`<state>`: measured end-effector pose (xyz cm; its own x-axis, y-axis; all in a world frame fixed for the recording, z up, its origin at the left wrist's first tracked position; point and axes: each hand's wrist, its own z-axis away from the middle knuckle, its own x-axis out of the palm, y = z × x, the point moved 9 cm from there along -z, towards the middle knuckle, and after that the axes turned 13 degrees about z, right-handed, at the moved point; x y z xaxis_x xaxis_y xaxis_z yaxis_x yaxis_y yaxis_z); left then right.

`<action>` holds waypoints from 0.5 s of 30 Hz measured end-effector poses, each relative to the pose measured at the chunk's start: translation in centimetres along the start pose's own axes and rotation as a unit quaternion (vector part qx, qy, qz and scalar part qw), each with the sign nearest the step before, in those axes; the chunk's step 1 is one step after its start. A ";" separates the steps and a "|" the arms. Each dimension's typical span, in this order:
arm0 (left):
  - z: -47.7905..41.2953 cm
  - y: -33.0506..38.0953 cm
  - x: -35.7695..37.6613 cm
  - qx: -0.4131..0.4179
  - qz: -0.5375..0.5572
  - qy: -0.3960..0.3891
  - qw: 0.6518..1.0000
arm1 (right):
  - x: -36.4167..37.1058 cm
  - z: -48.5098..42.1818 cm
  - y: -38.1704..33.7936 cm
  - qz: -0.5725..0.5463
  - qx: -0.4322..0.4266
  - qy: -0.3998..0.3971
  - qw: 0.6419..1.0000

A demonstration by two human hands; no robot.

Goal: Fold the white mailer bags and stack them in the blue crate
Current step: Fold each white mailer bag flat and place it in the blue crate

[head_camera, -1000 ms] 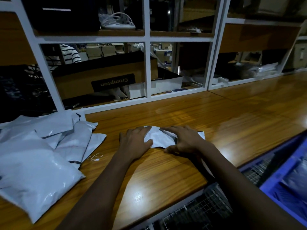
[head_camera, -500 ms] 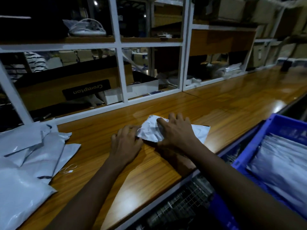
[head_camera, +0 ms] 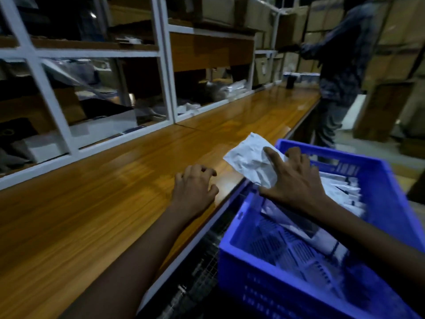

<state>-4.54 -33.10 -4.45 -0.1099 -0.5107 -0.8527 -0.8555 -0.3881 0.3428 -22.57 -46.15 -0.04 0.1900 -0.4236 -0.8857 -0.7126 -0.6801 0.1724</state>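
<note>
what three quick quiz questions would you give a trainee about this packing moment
1. True or false: the left hand holds the folded mailer bag.
2. Where is the folded mailer bag? A) flat in the middle of the worktop B) in the right hand, at the rim of the blue crate C) on a shelf
3. What already lies in the blue crate?

Key
1. False: the left hand holds nothing, by the edge of the wooden counter.
2. B
3. Folded white bags, lined up along one side.
</note>
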 end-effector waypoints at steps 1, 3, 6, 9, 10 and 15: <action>-0.9 0.2 1.2 -0.003 0.000 -0.026 1.000 | 0.7 0.6 1.8 -0.002 0.021 0.003 1.000; -1.9 0.1 3.4 -0.017 0.006 -0.078 0.997 | 2.6 1.6 4.8 0.005 0.051 -0.019 0.998; -2.3 -0.7 4.5 -0.033 0.012 -0.095 0.995 | 6.3 3.0 7.9 0.038 0.071 -0.072 0.994; -2.1 -0.9 4.6 -0.023 0.010 -0.094 0.995 | 9.9 3.5 8.9 0.063 0.075 -0.134 0.986; -2.1 -1.0 4.6 -0.024 0.014 -0.093 0.995 | 11.1 3.7 8.8 0.067 0.068 -0.156 0.983; -1.9 -1.0 4.5 -0.022 0.018 -0.086 0.996 | 15.9 5.0 6.4 0.148 -0.069 -0.160 0.973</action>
<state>-3.21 -36.52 -7.90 -0.2280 -0.3865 -0.8937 -0.8272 -0.4073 0.3872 -27.47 -54.24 -15.17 -0.2467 -0.4205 -0.8731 -0.6017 -0.6398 0.4781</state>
